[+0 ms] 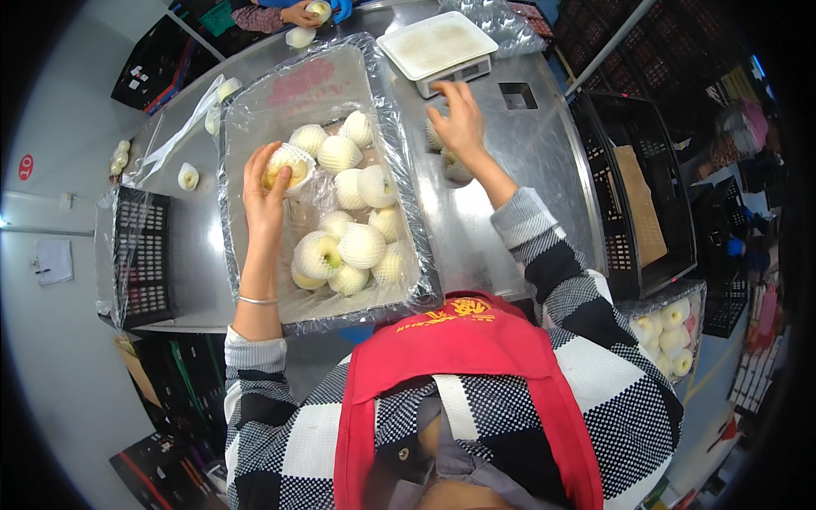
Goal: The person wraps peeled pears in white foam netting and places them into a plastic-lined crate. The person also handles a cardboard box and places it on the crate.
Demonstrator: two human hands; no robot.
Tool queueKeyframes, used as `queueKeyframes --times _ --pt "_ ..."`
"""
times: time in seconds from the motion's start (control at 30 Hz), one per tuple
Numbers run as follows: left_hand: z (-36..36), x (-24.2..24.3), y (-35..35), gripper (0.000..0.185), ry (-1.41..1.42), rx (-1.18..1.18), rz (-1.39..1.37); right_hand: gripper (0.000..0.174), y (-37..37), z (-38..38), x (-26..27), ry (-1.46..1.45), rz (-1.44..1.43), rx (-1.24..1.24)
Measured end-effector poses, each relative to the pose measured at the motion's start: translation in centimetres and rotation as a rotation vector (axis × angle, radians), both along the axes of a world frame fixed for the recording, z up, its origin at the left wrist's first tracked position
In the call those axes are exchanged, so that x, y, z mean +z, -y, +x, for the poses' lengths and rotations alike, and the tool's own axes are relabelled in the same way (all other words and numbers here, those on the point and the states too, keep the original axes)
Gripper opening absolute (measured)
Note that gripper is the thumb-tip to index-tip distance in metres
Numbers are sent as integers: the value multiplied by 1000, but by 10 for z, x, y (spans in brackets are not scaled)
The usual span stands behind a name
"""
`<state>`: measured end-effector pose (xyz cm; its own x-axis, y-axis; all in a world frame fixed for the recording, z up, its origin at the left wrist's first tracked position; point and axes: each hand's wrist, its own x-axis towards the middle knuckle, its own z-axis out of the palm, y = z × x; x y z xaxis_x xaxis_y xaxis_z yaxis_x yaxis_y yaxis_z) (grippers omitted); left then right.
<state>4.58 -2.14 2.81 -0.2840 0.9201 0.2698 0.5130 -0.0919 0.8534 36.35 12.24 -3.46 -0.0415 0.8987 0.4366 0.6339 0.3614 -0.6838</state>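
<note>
My left hand (pixel 266 185) grips a yellow apple in a white foam net (pixel 290 167) over the left part of a plastic-lined crate (pixel 255 121). Several round, pale fruits in foam nets (pixel 361 245) lie in the crate, and one near the front shows a greenish hollow. To the crate's right, my right hand (pixel 460 121) is raised with fingers spread and nothing between them, near the front edge of a digital scale (pixel 437 48) whose pan is bare. Netted fruits (pixel 456 167) rest on the metal table beside my right wrist, partly hidden by it.
The metal table (pixel 510 236) has a square cutout (pixel 517 96). Black crates stand at the left (pixel 143 255) and right (pixel 644 191); a fruit-filled one (pixel 669 331) sits lower right. Clear plastic trays (pixel 503 25) lie behind the scale. Another person's hands (pixel 303 14) hold fruit across the table.
</note>
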Motion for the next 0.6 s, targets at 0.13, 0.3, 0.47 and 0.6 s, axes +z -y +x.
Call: queueKeyframes --times 0.13,0.3,0.47,0.6 --pt "-2 -16 -3 37 -265 54 -50 87 7 13 -90 456 -223 -174" --pt "-3 -35 0 40 -633 130 -318 102 -11 2 -125 666 -326 -44" --pt "-16 -42 -5 47 -631 46 -144 95 -83 20 -137 569 -584 53" --pt "-21 -22 -7 36 -365 97 -77 90 -100 54 -150 -262 -800 273"
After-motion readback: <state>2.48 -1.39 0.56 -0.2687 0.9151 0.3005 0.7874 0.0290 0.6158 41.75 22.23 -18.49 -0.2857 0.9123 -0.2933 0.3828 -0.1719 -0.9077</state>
